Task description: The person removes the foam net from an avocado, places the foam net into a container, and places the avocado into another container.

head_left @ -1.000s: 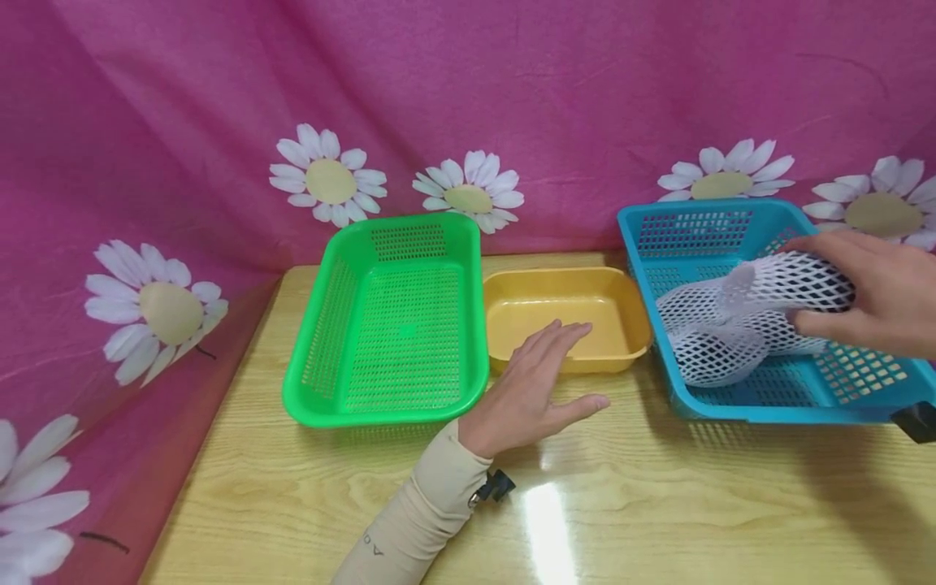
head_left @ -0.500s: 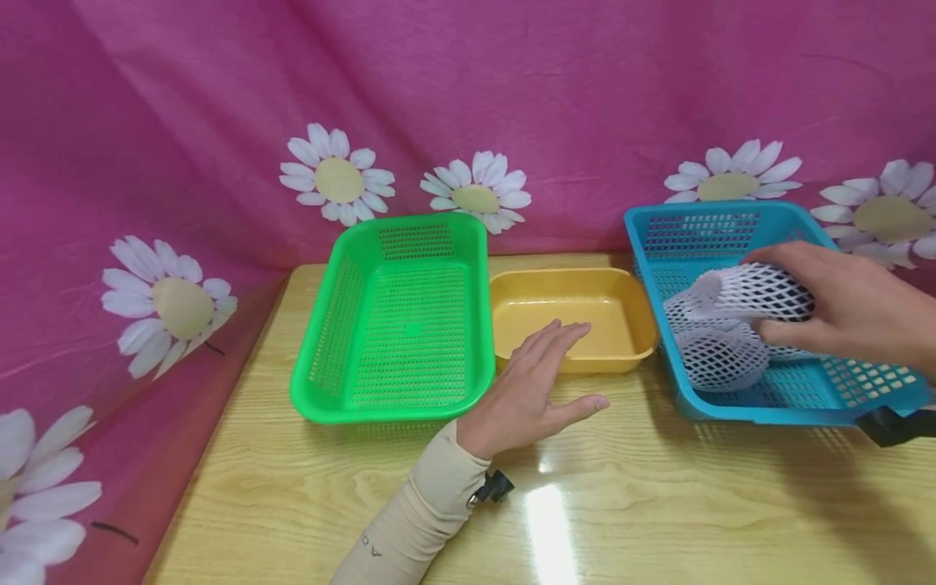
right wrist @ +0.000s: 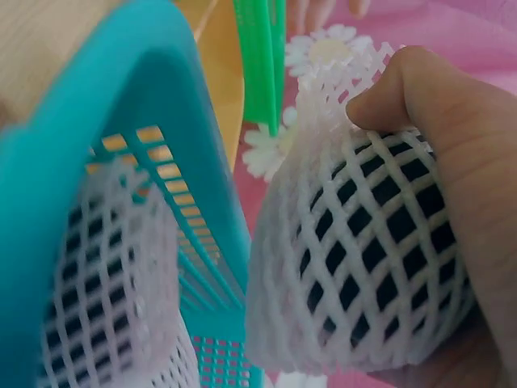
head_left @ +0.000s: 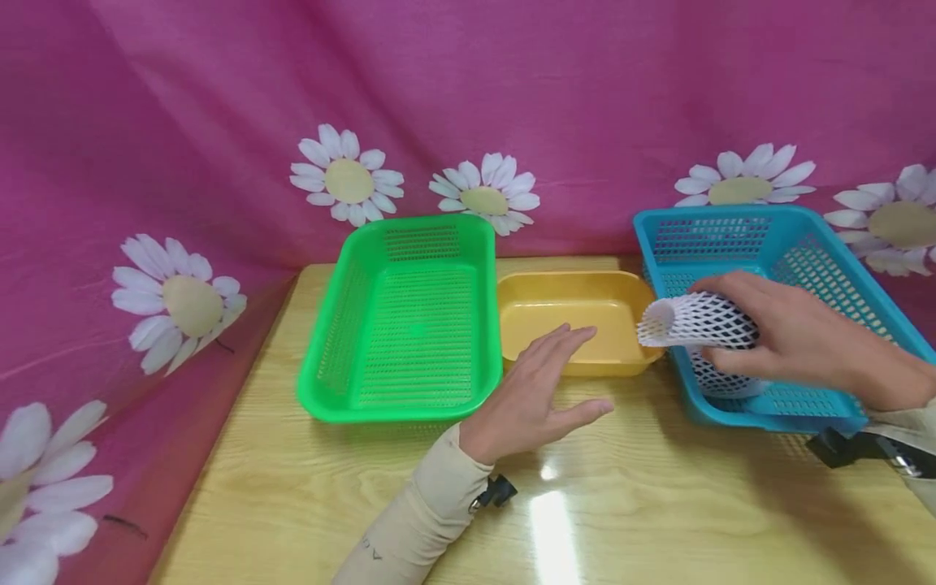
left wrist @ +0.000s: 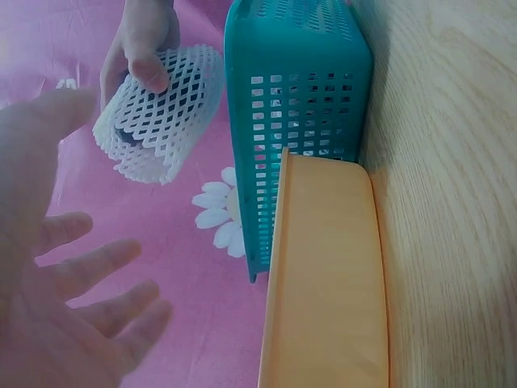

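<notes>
My right hand (head_left: 797, 333) grips a dark item in a white foam net sleeve (head_left: 695, 321), above the left side of the blue basket (head_left: 705, 213). In the right wrist view the thumb presses on the white mesh, and dark surface shows through its holes; what lies inside cannot be made out. Another netted dark item (right wrist: 113, 299) lies in the basket, partly hidden beneath the hand in the head view. My left hand (head_left: 530, 398) is held palm down with straight fingers and thumb spread, near the front of the yellow tray (head_left: 563, 317), holding nothing.
A green basket (head_left: 424, 325) stands left of the yellow tray, with the blue basket on its right. All three rest on a wooden table (head_left: 629, 504). A pink cloth with daisies (head_left: 570, 122) hangs behind and along the left.
My right hand has moved left with the netted item, from inside the blue basket toward its left rim by the yellow tray. The left hand stays almost still; the view has shifted slightly.
</notes>
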### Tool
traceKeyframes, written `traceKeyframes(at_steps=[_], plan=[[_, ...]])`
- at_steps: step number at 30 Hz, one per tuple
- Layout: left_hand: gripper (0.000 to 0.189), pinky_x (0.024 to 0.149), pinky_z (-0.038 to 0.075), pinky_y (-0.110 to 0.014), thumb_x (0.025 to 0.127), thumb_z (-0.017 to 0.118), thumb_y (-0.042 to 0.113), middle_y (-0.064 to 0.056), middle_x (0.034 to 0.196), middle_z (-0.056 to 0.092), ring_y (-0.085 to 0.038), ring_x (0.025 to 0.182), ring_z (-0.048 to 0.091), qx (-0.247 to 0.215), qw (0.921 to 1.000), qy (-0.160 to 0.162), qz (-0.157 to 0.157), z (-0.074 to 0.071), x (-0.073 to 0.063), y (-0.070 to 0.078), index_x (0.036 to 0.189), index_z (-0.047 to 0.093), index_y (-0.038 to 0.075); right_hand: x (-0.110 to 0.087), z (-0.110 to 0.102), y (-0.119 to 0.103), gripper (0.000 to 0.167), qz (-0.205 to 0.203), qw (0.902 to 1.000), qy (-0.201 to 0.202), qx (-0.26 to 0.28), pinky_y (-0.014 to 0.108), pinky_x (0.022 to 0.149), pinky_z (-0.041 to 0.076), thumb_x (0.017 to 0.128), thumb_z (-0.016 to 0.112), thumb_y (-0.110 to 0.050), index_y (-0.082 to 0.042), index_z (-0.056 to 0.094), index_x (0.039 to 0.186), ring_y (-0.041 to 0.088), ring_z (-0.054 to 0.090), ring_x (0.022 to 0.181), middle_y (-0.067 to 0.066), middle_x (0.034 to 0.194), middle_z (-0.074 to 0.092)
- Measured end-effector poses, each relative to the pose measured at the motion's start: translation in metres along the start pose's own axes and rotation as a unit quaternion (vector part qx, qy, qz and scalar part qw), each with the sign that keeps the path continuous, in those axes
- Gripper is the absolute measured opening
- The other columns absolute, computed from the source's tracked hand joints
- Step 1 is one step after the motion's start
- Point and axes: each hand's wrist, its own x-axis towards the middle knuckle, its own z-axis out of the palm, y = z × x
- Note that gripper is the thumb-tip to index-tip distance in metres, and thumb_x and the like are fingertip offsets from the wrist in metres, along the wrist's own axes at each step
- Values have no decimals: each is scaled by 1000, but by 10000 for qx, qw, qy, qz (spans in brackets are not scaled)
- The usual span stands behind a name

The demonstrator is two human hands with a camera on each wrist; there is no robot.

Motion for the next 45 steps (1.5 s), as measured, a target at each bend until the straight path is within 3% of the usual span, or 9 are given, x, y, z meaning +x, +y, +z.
traceKeyframes(at_steps=[6,11,22,31,39,45], plan=[[79,125,40,-45,94,74,40,-6,160,49,-29,154,41,-123,9986,372,366,4,5,1,158,37,13,-5,8,-6,75,-84,9999,86,96,25,66,52,64,95,-22,-20,63,132,6,53,91,-7,109,67],[78,124,41,-45,93,75,39,-8,157,52,-30,152,45,16,9981,466,407,3,2,-2,156,40,12,-3,16,-14,74,-338,9992,61,179,25,70,55,67,95,-24,-20,62,133,4,55,91,-9,111,67],[65,118,47,-28,96,73,33,-9,148,59,-22,139,57,114,9932,848,795,0,-4,-3,150,48,7,0,26,-34,76,-580,9980,-107,245,27,71,56,70,93,-35,-18,60,136,5,56,94,-8,113,66],[54,109,53,-27,94,75,27,-9,133,69,-22,124,66,252,9889,1069,1002,1,-5,-9,139,58,3,-1,29,-43,82,-539,9968,-573,126,32,74,58,79,87,-42,-12,51,146,9,60,94,0,116,68],[35,91,57,-17,93,76,23,-5,113,77,-14,101,72,305,9865,1187,1090,-3,-12,-12,122,70,5,-1,36,-51,84,-1281,9916,-192,68,45,82,62,75,88,-41,-10,53,145,14,67,101,3,124,70],[25,85,58,-16,93,75,21,-3,105,77,-13,94,72,259,9856,1288,1068,-3,-16,-13,114,74,7,-2,45,-59,84,-1521,9882,-145,49,38,79,62,78,87,-44,-9,52,146,8,66,96,0,121,70]])
